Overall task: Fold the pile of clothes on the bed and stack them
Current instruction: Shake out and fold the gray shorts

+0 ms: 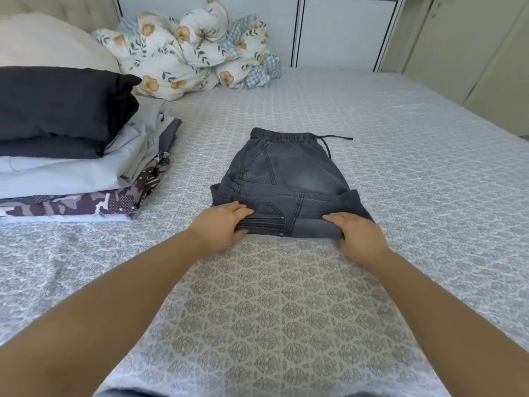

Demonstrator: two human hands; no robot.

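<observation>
A pair of dark grey denim trousers (289, 173) lies folded in the middle of the bed (400, 167), elastic waistband and drawstring at the far end. My left hand (221, 224) grips the near left corner of the folded edge, fingers on top and thumb tucked under. My right hand (357, 233) grips the near right corner the same way. A stack of folded clothes (71, 167) stands at the left, with black garments on top, pale blue ones under them and a camouflage print near the bottom.
A bunched floral duvet (194, 50) lies at the head of the bed, next to a cream pillow (48, 44). White wardrobe doors (343, 30) stand behind the bed. The patterned grey bedspread stretches to the right of the trousers.
</observation>
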